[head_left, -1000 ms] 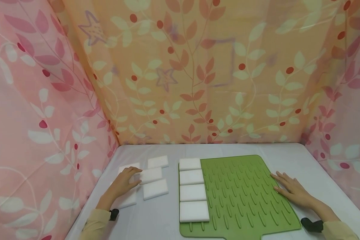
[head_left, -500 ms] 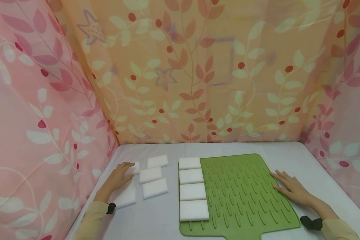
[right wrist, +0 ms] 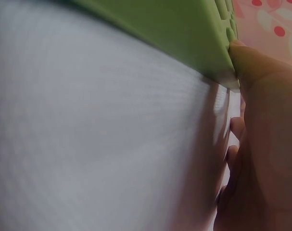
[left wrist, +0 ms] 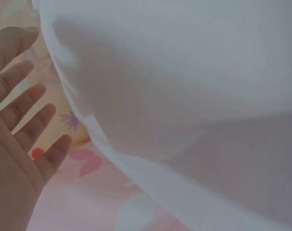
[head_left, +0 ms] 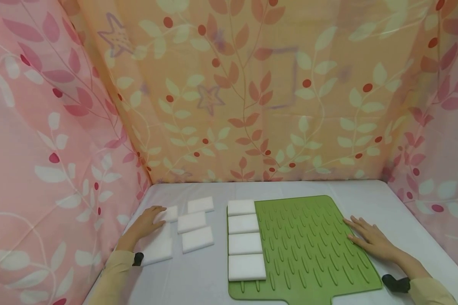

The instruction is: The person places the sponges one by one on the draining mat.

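My left hand (head_left: 143, 226) hovers at the table's left side, over the leftmost of several loose white sponge-like blocks. Its fingers (left wrist: 25, 103) are spread and relaxed in the left wrist view, holding nothing. One block (head_left: 171, 213) lies just beyond the fingertips, and another (head_left: 159, 250) sits below the palm. Three more, including a front block (head_left: 197, 239), stand in a column to their right. A green ridged board (head_left: 309, 245) carries a column of white blocks (head_left: 245, 244) along its left edge. My right hand (head_left: 374, 240) rests at the board's right edge, thumb (right wrist: 261, 60) touching its rim.
A white cloth-covered table (head_left: 213, 279) bears everything. Patterned fabric walls stand close behind it (head_left: 229, 127) and at its left (head_left: 61, 169) and right sides. The board's tab (head_left: 309, 301) runs off the bottom of the head view.
My left hand has drawn left, away from the middle column of loose blocks, uncovering the far-left block. The blocks have kept their places. My right hand has stayed at the board's edge.
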Tool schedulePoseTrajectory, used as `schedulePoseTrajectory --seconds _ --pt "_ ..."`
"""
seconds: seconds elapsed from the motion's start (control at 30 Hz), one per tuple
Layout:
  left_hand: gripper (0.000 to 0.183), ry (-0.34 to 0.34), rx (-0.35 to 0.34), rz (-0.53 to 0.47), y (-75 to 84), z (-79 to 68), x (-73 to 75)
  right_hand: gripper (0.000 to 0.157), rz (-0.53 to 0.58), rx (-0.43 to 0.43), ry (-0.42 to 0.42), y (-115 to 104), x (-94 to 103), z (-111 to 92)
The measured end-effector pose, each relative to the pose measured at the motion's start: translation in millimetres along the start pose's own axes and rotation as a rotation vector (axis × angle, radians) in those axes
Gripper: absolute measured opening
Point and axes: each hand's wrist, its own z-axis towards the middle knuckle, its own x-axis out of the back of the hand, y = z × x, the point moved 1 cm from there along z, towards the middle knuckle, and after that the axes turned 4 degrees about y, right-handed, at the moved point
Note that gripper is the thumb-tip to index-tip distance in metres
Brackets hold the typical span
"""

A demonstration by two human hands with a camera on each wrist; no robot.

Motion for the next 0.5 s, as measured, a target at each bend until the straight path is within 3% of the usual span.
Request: schedulePoseTrajectory --seconds 0.2,0.5 --pt "0.045 -0.013 0.01 -0.008 -6.7 6.4 3.8 0.054 -0.008 0.006 0.011 -2 1.1 0" --pt "0.051 -0.11 0.072 -0.031 -16.5 11.6 5.0 0.054 0.007 0.016 0.005 -4 1.7 0"
